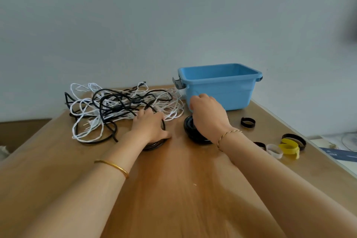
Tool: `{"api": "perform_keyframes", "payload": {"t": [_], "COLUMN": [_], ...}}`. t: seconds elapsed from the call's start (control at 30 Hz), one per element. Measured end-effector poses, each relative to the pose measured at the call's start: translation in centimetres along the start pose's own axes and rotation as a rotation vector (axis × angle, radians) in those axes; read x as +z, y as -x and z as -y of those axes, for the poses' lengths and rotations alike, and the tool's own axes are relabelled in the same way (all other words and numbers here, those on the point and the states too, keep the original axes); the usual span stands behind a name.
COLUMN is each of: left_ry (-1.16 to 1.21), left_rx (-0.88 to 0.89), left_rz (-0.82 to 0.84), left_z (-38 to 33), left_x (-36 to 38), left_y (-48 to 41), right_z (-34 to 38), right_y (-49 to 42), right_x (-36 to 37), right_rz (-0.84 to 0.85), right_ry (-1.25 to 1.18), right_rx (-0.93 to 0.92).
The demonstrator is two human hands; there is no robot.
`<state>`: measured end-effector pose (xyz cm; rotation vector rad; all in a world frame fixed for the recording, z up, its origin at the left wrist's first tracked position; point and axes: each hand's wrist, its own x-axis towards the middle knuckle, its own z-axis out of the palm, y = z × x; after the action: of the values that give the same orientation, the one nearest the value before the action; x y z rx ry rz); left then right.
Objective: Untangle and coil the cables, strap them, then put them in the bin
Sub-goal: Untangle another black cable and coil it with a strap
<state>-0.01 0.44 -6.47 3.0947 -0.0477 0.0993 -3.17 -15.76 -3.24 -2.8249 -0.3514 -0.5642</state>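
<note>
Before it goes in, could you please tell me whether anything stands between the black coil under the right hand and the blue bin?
Nothing visible does: the black coil lies just before the blue bin, only the right hand over it. The cable tangle lies left, straps right.

Soft, even light, fairly bright. The table (pixel 179 189) carries a pale sheen down its near middle; only faint shadows sit under my left hand (pixel 150 126) and right hand (pixel 208 116). The wide lens stretches my forearms (pixel 67 199) at the near edges. Everything looks slightly soft, and a dark blur (pixel 352 31) smears the far right edge.
</note>
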Motion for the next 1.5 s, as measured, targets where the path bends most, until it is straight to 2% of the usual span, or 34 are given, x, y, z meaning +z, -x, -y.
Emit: {"api": "perform_keyframes", "payload": {"t": [0.1, 0.2, 0.27, 0.33, 0.37, 0.43, 0.5, 0.6, 0.63, 0.67, 0.77, 0.8, 0.87, 0.93, 1.0, 1.13, 1.2, 1.3, 1.4, 1.5], "left_ry": [0.055, 0.138, 0.317, 0.639, 0.814, 1.072, 1.202, 1.198, 1.168, 1.133, 1.019, 0.964, 0.772, 0.524, 0.401, 0.302, 0.371, 0.476, 0.615, 0.820], "left_rx": [-0.007, -0.016, 0.007, 0.023, 0.031, 0.050, 0.098, 0.147, 0.121, 0.068, -0.184, -0.251, -0.298, -0.269, -0.227, -0.212, -0.231, -0.282, -0.277, -0.156], "left_rz": [-0.044, -0.035, -0.016, 0.044, 0.099, 0.202, 0.258, 0.337, 0.290, 0.174, -0.359, -0.479, -0.544, -0.450, -0.352, -0.383, -0.435, -0.637, -0.800, -0.817], "left_z": [0.6, 1.7, 2.3, 3.0, 3.3, 4.3, 5.5, 7.0, 7.4, 7.6, 8.9, 9.4, 10.4, 10.9, 11.1, 12.4, 12.5, 12.1, 11.4, 10.8], "left_x": [0.0, -0.2, -0.6, -1.6, -2.3, -3.5, -4.1, -4.8, -5.1, -5.4, -5.8, -5.7, -5.3, -5.0, -4.6, -3.8, -4.0, -4.9, -5.7, -6.5], "left_y": [0.6, 1.3, 2.0, 2.5, 2.9, 3.6, 4.1, 4.7, 4.7, 4.6, 3.3, 2.9, 2.4, 2.3, 2.5, 2.4, 2.5, 2.7, 2.8, 2.8], "right_z": [1.9, 3.6, 4.4, 5.1, 5.4, 6.0, 6.5, 6.9, 6.9, 7.0, 6.7, 6.7, 6.7, 6.7, 6.8, 6.9, 6.7, 6.1, 5.4, 5.3], "right_y": [-0.9, -1.5, -2.1, -2.6, -2.8, -3.2, -3.6, -4.2, -4.4, -4.7, -5.1, -5.2, -5.0, -4.9, -4.8, -4.9, -5.1, -5.6, -5.9, -5.5], "right_x": [1.4, 2.9, 3.8, 4.5, 4.7, 5.0, 5.1, 4.7, 4.3, 3.9, 2.2, 1.9, 1.3, 1.2, 1.1, 0.6, 0.6, 1.6, 3.3, 4.5], "right_rz": [0.094, 0.229, 0.318, 0.353, 0.355, 0.405, 0.479, 0.396, 0.328, 0.265, 0.141, 0.119, 0.066, 0.004, -0.062, -0.201, -0.281, -0.307, -0.174, 0.044], "right_ry": [-0.305, -0.462, -0.483, -0.482, -0.547, -0.827, -1.060, -1.154, -1.209, -1.282, -1.414, -1.414, -1.384, -1.378, -1.415, -1.467, -1.442, -1.333, -1.070, -0.721], "right_rx": [0.006, 0.049, 0.072, 0.102, 0.132, 0.260, 0.396, 0.373, 0.347, 0.323, 0.256, 0.234, 0.189, 0.154, 0.125, 0.073, 0.120, 0.265, 0.347, 0.275]}}
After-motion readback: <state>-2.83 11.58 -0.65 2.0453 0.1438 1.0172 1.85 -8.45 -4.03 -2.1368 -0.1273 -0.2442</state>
